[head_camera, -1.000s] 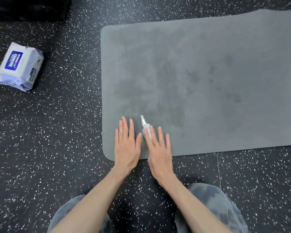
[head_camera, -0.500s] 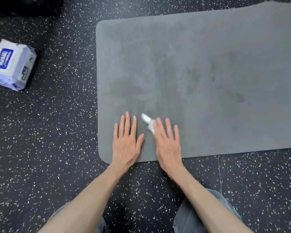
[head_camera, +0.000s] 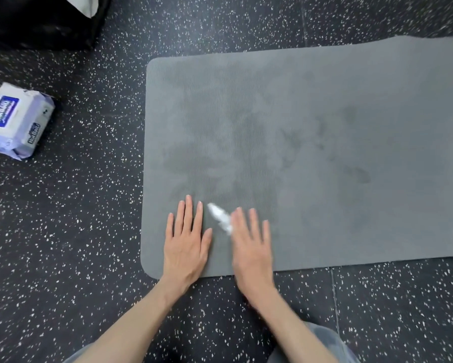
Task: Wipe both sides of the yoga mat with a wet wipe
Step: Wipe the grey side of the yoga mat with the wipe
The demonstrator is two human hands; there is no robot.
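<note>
Yoga mat (head_camera: 311,142) lies flat on the speckled floor (head_camera: 89,231), one grey face up, its short end and near long edge close to the person's knees. In the head view, the left hand (head_camera: 186,244) rests flat on the mat by that near corner, fingers (head_camera: 188,213) straight and spread, holding nothing. Just beside it, further along the mat's near edge, the right hand (head_camera: 251,247) presses flat on the wet wipe (head_camera: 220,218), whose white end pokes out past the index finger; that hand is blurred with motion.

Over the last second the right hand has slid away from the left, along the mat and a little further onto it, dragging the wipe, while the left has stayed planted. Darker damp patches spread across the mat's middle, so this face appears largely wiped; the stroke seems to be finishing the near corner. The underside looks still to be done. A wipes pack (head_camera: 16,124) sits on the floor well off the mat's short end.
</note>
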